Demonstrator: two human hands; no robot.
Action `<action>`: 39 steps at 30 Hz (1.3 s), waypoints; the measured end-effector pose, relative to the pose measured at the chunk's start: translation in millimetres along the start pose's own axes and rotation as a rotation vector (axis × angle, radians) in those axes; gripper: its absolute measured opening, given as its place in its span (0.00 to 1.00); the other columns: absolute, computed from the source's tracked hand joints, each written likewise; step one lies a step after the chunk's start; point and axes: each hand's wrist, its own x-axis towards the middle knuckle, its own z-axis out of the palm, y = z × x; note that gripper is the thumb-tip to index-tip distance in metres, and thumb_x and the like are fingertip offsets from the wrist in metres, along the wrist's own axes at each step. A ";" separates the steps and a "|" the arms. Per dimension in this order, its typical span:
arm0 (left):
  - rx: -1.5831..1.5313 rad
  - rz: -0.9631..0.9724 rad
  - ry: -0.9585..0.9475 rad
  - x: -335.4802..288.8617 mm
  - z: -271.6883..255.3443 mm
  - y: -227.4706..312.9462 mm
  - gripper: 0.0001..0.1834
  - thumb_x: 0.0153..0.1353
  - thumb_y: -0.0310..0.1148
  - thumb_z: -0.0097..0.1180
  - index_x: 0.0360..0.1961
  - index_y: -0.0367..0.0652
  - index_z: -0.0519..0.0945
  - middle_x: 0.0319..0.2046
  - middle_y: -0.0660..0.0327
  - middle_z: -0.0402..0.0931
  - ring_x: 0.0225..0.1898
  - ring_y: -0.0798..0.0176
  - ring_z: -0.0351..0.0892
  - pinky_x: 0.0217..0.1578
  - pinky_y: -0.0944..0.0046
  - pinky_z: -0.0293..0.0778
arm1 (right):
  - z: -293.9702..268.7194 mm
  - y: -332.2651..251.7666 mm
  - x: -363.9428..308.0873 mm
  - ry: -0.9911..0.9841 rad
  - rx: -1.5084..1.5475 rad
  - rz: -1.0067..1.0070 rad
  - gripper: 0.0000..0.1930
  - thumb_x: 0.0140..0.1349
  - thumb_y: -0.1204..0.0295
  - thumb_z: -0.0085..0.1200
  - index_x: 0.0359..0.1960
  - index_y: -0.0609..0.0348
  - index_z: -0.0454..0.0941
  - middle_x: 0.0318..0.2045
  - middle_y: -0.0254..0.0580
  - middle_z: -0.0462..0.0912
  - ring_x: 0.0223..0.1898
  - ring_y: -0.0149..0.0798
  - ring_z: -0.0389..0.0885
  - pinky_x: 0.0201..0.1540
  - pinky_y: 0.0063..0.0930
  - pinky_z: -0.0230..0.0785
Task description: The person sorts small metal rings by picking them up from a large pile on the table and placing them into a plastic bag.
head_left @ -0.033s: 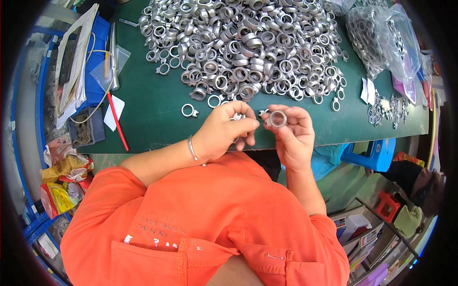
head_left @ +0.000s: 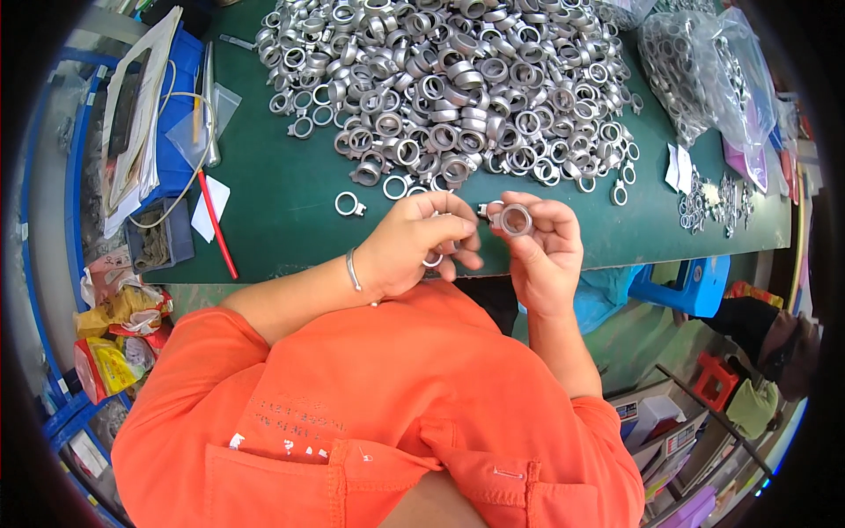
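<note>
My right hand (head_left: 547, 251) pinches a grey metal ring (head_left: 516, 220) between thumb and fingers, its round opening facing up toward me. A smaller metal bit shows at the left of that ring; whether it is part of it I cannot tell. Close by on the left, my left hand (head_left: 421, 239) is curled with the thumb against the fingers. Another metal ring (head_left: 432, 260) shows partly under its fingers, the rest hidden by the hand. Both hands are at the table's near edge. Ahead of them lies a large heap of similar metal rings (head_left: 466, 92), each with a small lug.
On the green table (head_left: 282, 211), a single ring (head_left: 349, 204) lies left of the heap. Farther left are a red pen (head_left: 219, 227), papers and a blue bin (head_left: 179, 106). At right stand clear bags of rings (head_left: 682, 79) and small metal parts (head_left: 722, 204). A blue stool (head_left: 695, 286) stands below.
The fingers of my left hand have shifted, and the ring under them shows more clearly. My right hand has moved very slightly to the right, its ring turned a little.
</note>
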 end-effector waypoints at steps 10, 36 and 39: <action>-0.513 -0.079 -0.064 2.8 -12.3 -10.2 0.05 0.58 0.30 0.53 0.31 0.41 0.71 0.24 0.63 0.69 0.21 0.70 0.69 0.15 0.74 0.56 | -10.2 -12.7 19.6 -0.169 -1.382 -0.351 0.10 0.41 0.81 0.60 0.27 0.57 0.76 0.31 0.38 0.73 0.34 0.42 0.70 0.37 0.32 0.61; 0.400 0.510 0.077 -2.1 5.0 -12.6 0.04 0.53 0.21 0.56 0.31 0.38 0.76 0.27 0.66 0.72 0.23 0.77 0.71 0.23 0.78 0.67 | -8.9 -1.4 0.9 -0.142 -0.199 0.007 0.04 0.56 0.84 0.51 0.31 0.65 0.69 0.37 0.50 0.77 0.36 0.35 0.75 0.41 0.27 0.69; 0.217 0.337 0.077 -1.1 1.8 -12.7 0.04 0.53 0.21 0.56 0.30 0.38 0.75 0.26 0.67 0.73 0.22 0.77 0.72 0.22 0.78 0.67 | -2.9 0.2 2.1 -0.079 -0.073 -0.057 0.11 0.52 0.88 0.52 0.35 0.63 0.66 0.42 0.55 0.75 0.40 0.38 0.76 0.44 0.30 0.70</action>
